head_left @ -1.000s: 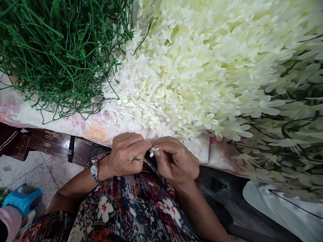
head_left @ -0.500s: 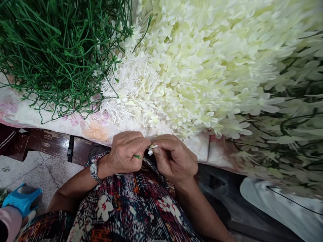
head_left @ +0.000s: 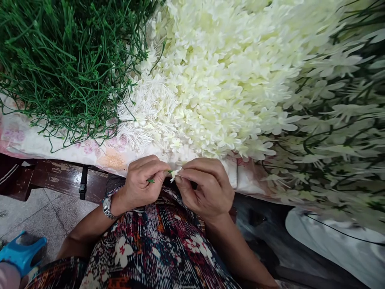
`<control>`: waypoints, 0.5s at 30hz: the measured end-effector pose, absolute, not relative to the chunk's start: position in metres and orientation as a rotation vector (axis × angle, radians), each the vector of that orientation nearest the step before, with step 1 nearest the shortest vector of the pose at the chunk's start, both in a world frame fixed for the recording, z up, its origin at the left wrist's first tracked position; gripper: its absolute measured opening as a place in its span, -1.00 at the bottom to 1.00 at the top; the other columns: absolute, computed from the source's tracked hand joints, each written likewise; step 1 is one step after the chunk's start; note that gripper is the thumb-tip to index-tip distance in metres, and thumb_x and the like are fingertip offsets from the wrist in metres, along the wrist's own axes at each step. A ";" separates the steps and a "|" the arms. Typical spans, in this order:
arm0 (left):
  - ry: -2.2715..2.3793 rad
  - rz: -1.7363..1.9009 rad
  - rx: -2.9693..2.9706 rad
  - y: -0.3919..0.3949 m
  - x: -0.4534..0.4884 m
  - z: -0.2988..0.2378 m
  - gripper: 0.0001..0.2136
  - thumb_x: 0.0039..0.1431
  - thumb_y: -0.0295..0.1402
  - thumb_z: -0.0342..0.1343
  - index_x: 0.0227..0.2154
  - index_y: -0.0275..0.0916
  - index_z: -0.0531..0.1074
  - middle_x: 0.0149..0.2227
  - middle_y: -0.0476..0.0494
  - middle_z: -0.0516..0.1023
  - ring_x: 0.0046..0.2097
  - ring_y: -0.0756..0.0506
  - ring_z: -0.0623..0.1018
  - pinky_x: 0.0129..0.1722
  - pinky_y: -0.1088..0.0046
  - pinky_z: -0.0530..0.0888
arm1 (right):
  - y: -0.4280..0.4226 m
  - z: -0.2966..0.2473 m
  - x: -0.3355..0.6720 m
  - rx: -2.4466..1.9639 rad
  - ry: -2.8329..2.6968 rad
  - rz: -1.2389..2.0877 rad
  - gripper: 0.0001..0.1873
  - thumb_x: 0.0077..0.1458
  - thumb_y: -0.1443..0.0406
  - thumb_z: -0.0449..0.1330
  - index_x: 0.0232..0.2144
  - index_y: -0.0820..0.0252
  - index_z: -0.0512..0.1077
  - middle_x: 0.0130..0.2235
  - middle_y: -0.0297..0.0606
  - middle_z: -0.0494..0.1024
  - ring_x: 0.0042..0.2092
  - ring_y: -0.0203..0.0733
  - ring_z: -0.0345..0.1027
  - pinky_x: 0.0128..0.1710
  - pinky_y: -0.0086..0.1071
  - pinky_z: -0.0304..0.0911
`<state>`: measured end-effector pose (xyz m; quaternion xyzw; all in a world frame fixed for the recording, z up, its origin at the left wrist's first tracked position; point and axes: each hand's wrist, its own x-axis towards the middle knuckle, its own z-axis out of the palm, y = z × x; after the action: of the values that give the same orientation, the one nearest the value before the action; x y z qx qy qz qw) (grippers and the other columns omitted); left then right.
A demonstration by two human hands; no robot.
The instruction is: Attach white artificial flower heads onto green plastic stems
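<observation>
My left hand (head_left: 140, 180), with a wristwatch (head_left: 106, 206), is closed in a pinch on a thin green stem (head_left: 150, 181). My right hand (head_left: 206, 188) is closed in a pinch on a small white flower piece (head_left: 174, 174). Both hands meet fingertip to fingertip over my patterned lap, at the table's front edge. The stem's tip touches the flower piece between them.
A heap of green stems (head_left: 66, 60) fills the table's left. A big pile of cream petals (head_left: 228, 76) lies in the middle, white stamen bits (head_left: 144, 112) beside it. Assembled flower sprays (head_left: 339, 132) lie on the right. A floral cloth (head_left: 36, 140) covers the table. A blue shoe (head_left: 21, 253) is at bottom left.
Both hands have shifted slightly up and left, still pinched together. The stem's green tip now shows between the fingertips at the flower piece. The view has tilted a little.
</observation>
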<state>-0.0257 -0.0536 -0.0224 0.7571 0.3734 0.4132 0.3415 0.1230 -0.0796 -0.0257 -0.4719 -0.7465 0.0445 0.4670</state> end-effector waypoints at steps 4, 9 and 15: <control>0.995 1.094 2.020 -0.054 -0.026 -0.023 -0.90 0.01 -0.57 0.00 -0.44 -0.34 0.40 -0.56 -0.03 0.39 -0.51 0.07 0.34 -0.55 0.57 0.29 | -0.081 -0.024 0.123 -1.208 -1.845 0.128 -0.78 -0.13 0.44 0.16 -0.35 0.15 0.30 -0.40 -0.30 0.33 -0.34 -0.29 0.23 -0.39 -0.37 0.26; 1.003 1.089 2.087 -0.054 -0.026 -0.026 -0.88 0.00 -0.58 -0.03 -0.42 -0.32 0.38 -0.56 -0.01 0.36 -0.51 0.07 0.33 -0.55 0.56 0.29 | -0.081 -0.026 0.123 -1.230 -1.878 0.200 -0.81 -0.10 0.45 0.13 -0.36 0.17 0.28 -0.43 -0.30 0.34 -0.38 -0.31 0.23 -0.44 -0.40 0.23; 0.990 1.086 2.130 -0.053 -0.026 -0.031 -0.89 0.00 -0.58 -0.02 -0.42 -0.32 0.37 -0.56 -0.01 0.35 -0.50 0.07 0.34 -0.52 0.55 0.31 | -0.080 -0.029 0.122 -1.238 -1.866 0.274 -0.82 -0.08 0.47 0.11 -0.36 0.20 0.26 -0.41 -0.28 0.37 -0.37 -0.32 0.26 -0.41 -0.42 0.25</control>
<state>-0.0261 -0.0531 -0.0313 0.7918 0.3678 0.4038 0.2732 0.1223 -0.0799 -0.0290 -0.4957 -0.7474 0.1095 0.4285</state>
